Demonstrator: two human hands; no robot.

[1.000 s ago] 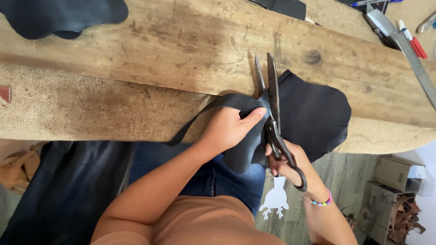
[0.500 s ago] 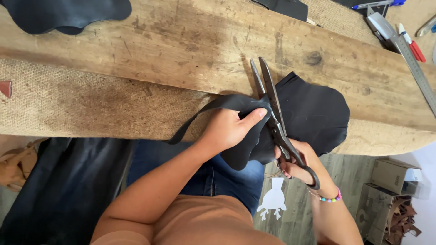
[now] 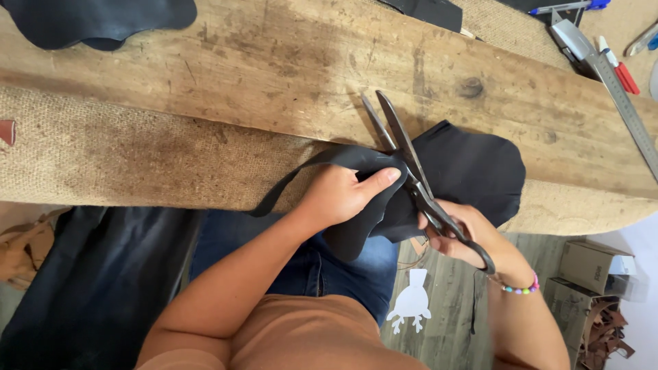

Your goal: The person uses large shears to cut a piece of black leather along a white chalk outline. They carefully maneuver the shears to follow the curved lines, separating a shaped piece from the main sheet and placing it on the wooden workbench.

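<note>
Head view, steeply down, close.

Bench: a worn wooden plank top, stained and knotted, with a burlap strip along its near edge.
Floor: grey wood-look boards.
Storage: cardboard boxes at lower right.
Light: even, soft.

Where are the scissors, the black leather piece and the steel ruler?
scissors [image 3: 411,168]: head view, on the blades near the pivot.
black leather piece [image 3: 473,175]: head view, on its flat right part.
steel ruler [image 3: 627,109]: head view, mid-length of the strip.
</note>
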